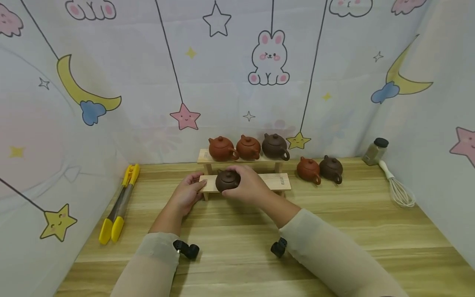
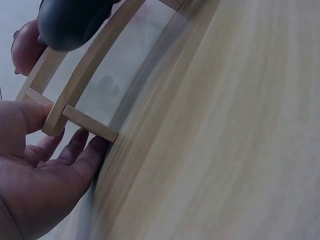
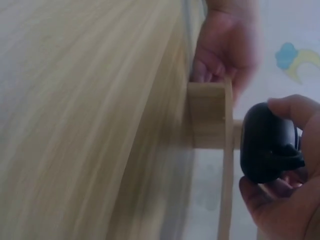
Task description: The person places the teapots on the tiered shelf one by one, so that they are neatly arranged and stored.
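My right hand grips a dark brown teapot by its sides, thumb in front and fingers behind. This teapot is upright, close over the left part of the lower wooden stand. The right wrist view shows the same teapot beside the board's edge, its handle partly covered by the hand. My left hand holds the left end of that stand. In the left wrist view the thumb lies on the board's end, and the other fingers of the left hand are below it, by the leg.
Behind, a taller wooden stand bears two reddish teapots and a dark brown one. Right of the stands sit a reddish teapot and a dark one. A jar, a whisk and yellow-tipped tongs lie near the side walls.
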The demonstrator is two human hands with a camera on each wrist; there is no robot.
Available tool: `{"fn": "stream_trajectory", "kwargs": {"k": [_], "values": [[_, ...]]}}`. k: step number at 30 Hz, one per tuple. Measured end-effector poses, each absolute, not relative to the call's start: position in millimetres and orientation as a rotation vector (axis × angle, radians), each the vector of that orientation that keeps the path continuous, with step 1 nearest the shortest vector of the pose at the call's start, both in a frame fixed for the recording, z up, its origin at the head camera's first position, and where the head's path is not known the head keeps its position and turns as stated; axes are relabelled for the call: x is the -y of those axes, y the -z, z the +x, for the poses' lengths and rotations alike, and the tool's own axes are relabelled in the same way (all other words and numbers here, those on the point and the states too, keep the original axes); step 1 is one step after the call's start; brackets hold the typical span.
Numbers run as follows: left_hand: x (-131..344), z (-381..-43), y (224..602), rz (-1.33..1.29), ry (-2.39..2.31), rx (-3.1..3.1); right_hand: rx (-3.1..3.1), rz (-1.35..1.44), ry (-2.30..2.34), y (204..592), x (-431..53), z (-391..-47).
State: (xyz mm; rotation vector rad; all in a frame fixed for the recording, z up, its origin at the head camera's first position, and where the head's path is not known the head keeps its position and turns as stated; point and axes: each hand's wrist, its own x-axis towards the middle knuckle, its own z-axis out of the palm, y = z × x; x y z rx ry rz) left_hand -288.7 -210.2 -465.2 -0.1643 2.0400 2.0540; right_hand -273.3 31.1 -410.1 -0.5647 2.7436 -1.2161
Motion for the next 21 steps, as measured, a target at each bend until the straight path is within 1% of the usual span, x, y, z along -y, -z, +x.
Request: {"fn": "stream_trajectory", "kwargs": {"k": [10,21], "values": [[211.4,-287.4,463.8,-0.170,-2.021,-2.071,-2.744,-0.591,1.257,415.1,-6.7,-283.4],[211.4,-288.4,465.5,-0.179,-2.014,-2.084,-2.789,-0.510,1.253,419.0,-0.2,-283.5]]}}
